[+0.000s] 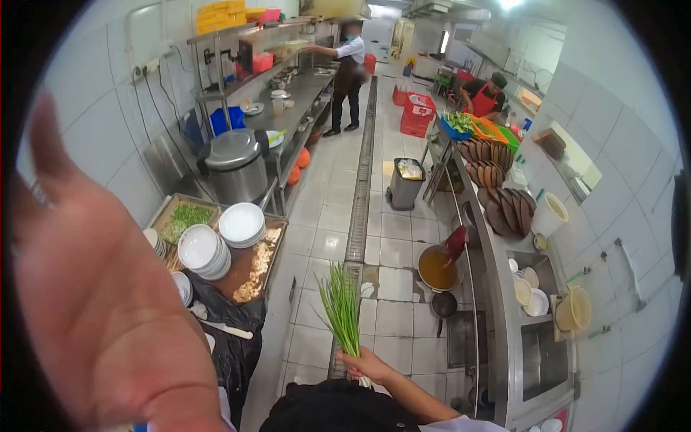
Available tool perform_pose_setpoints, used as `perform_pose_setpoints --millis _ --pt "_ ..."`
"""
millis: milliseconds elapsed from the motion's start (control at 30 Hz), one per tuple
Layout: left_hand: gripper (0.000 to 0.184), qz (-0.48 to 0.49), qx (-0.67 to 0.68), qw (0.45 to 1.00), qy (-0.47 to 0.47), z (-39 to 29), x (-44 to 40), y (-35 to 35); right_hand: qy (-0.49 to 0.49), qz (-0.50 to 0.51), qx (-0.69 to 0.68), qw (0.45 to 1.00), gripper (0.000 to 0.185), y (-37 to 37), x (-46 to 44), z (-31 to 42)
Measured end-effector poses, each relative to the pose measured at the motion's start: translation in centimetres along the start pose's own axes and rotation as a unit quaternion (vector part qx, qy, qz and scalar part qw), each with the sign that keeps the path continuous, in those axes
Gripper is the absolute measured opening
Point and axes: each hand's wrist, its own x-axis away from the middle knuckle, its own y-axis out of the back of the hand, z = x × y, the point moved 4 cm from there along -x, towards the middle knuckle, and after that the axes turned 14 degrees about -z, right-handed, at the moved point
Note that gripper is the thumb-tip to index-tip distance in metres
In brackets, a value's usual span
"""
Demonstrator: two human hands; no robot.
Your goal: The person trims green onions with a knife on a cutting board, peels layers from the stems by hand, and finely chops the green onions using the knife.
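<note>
My right hand (368,366) is closed around a bunch of spring onions (338,299), green tops pointing up and away, white ends showing below the fist. Very near the camera, my left hand (115,288) fills the left side, palm showing and a finger stretched upward; the other fingers are partly cut off, and nothing shows in it. Beyond it, a side table bears stacks of white plates (242,222), a tray of chopped greens (186,219) and pale chopped bits (253,273). A white-handled knife (232,330) lies by black plastic (234,360).
A floor drain (360,209) runs along the aisle. At right are a pot of brown liquid (437,268), a pan (444,305), a grey bin (407,183) and sinks (543,360). One person (349,68) stands at the left counter; another (486,99) is at the right.
</note>
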Motion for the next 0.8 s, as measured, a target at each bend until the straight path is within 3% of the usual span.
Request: perform_pose_setpoints --millis 33,100,133,167,200,267,300,367,467,600,700,800 --pt "0.086 0.040 0.018 0.999 0.019 -0.8 1.7 0.3 -0.007 0.026 -0.038 0.999 0.035 -0.1 -0.1 0.0" --pt "0.086 0.177 0.087 0.976 0.090 -2.7 6.2 -1.1 0.020 0.057 0.093 0.994 0.039 0.6 -1.6 -0.1" --pt "0.086 0.278 0.135 0.940 0.141 -4.3 9.2 -2.9 0.032 0.072 0.157 0.985 0.041 1.0 -2.2 -0.1" --pt "0.085 0.390 0.179 0.882 0.197 -6.7 12.7 -5.2 0.038 0.079 0.318 0.944 0.047 1.6 -2.4 0.5" --pt "0.087 0.485 0.201 0.811 0.258 -9.0 16.3 -6.7 0.100 0.097 0.363 0.921 0.049 1.6 -2.9 0.1" --pt "0.112 0.647 0.155 0.723 0.186 -12.2 25.2 -6.0 0.223 0.128 0.424 0.868 0.053 1.2 -2.4 1.5" --pt "0.119 0.701 0.123 0.682 0.170 -13.2 29.3 -4.7 0.285 0.137 0.438 0.841 0.056 0.7 -1.1 3.1" --pt "0.119 0.721 0.114 0.640 0.238 -12.7 35.7 -2.1 0.283 0.183 0.476 0.812 0.052 -0.2 -1.2 3.0" --pt "0.109 0.775 0.074 0.475 0.411 -13.3 37.1 -0.9 0.224 0.242 0.560 0.760 0.047 -2.2 0.0 4.7" --pt "0.102 0.738 0.010 0.500 0.454 -13.9 39.6 2.7 0.177 0.244 0.632 0.714 0.037 -3.6 -1.2 3.3" --pt "0.090 0.713 -0.020 0.505 0.486 -13.4 42.4 5.2 0.117 0.258 0.689 0.668 0.041 -5.2 -1.1 5.3" --pt "0.074 0.669 -0.016 0.539 0.512 -12.3 42.5 6.3 0.176 0.273 0.697 0.640 0.044 -7.1 -0.8 8.0"
